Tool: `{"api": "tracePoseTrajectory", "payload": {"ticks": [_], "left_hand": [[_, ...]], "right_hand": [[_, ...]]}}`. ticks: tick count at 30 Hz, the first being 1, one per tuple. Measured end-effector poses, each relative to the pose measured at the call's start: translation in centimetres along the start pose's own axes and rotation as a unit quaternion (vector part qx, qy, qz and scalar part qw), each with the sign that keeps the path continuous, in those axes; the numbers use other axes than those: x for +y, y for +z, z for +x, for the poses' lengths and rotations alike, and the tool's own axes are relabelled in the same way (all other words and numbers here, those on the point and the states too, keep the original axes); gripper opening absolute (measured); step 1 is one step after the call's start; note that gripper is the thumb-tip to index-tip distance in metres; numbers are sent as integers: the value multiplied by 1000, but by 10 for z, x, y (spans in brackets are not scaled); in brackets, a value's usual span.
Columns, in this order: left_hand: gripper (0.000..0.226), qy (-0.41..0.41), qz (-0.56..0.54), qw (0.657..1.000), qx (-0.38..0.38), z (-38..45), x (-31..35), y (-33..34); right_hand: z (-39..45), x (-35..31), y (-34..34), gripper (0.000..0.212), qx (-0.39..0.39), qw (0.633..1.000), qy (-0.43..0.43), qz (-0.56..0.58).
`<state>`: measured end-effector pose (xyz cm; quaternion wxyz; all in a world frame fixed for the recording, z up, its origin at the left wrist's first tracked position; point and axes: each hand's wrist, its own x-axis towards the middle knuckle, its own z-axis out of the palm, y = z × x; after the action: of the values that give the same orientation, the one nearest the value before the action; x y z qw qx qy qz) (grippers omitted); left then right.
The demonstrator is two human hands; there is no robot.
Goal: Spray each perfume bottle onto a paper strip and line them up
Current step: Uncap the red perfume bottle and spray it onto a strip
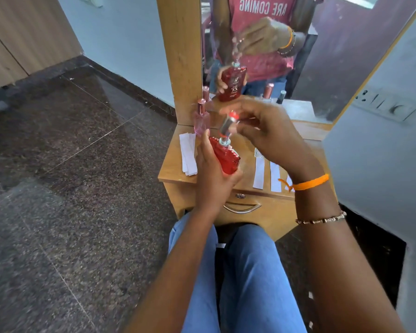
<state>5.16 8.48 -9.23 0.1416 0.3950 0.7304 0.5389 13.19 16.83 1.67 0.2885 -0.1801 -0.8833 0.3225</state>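
My left hand [210, 175] grips a red perfume bottle [226, 156] above the small wooden table [172, 170], its silver nozzle bare. My right hand [267, 132] pinches the bottle's silver and red cap [229, 124] just above the nozzle, blurred by motion. A pink perfume bottle [201, 120] stands upright at the table's back left corner. A stack of white paper strips [188, 153] lies on the left side of the table. Two separate strips [259, 173] lie side by side on the right, partly hidden by my right wrist.
A mirror [322, 56] in a wooden frame rises behind the table and reflects the bottles and my hands. The table has a front drawer with a metal handle [241, 209]. My knees are under its front edge. Dark stone floor lies to the left, a wall socket [389, 104] at right.
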Motion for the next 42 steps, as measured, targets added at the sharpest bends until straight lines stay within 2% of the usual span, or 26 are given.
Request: {"api": "tracePoseTrajectory", "payload": {"ticks": [3, 7, 12, 15, 17, 20, 22, 25, 28, 30, 32, 34, 35, 37, 39, 42], "left_hand": [[106, -5, -5, 1000, -7, 1, 2, 0], [107, -6, -16, 1000, 1, 0, 0, -2], [104, -9, -19, 1000, 0, 6, -2, -1], [94, -17, -23, 1000, 3, 6, -1, -3], [99, -7, -26, 1000, 1, 5, -3, -4], [100, -2, -22, 1000, -23, 3, -1, -7], [97, 0, -29, 999, -28, 4, 1, -9], [97, 1, -43, 999, -31, 5, 0, -10], [99, -1, -43, 999, -30, 6, -4, -7], [97, 11, -49, 998, -29, 7, -5, -6], [82, 26, -67, 997, -24, 5, -1, -6], [71, 18, -79, 997, -19, 1, 8, -9], [69, 15, -84, 996, -13, 0, 8, -10], [84, 7, -69, 997, -21, 4, 3, -10], [103, 12, -38, 998, -40, 9, -4, -9], [99, 15, -37, 998, -46, 12, -6, -8]], "right_hand": [[2, -2, 3, 36, -64, 995, 16, -76], [5, -5, 12, 34, -76, 992, 19, -98], [-3, -13, 35, 10, 1, 959, 40, -280], [-5, -23, 45, 11, 40, 945, 77, -315], [8, -24, 33, 12, -25, 953, 81, -290], [31, -25, -4, 27, -224, 958, 90, -155], [32, -23, -12, 28, -251, 962, 70, -78], [22, -12, 2, 23, -176, 981, 45, -63], [7, -10, 20, 23, -47, 992, 74, -93], [-4, -18, 32, 23, 61, 987, 94, -116], [-11, -29, 47, 22, 128, 974, 109, -154], [-11, -36, 57, 21, 140, 961, 110, -211], [-8, -35, 56, 21, 116, 960, 102, -235], [-1, -28, 43, 22, 44, 967, 100, -228], [1, -21, 28, 26, 7, 980, 125, -155], [-4, -21, 33, 29, 76, 984, 121, -108]]}}
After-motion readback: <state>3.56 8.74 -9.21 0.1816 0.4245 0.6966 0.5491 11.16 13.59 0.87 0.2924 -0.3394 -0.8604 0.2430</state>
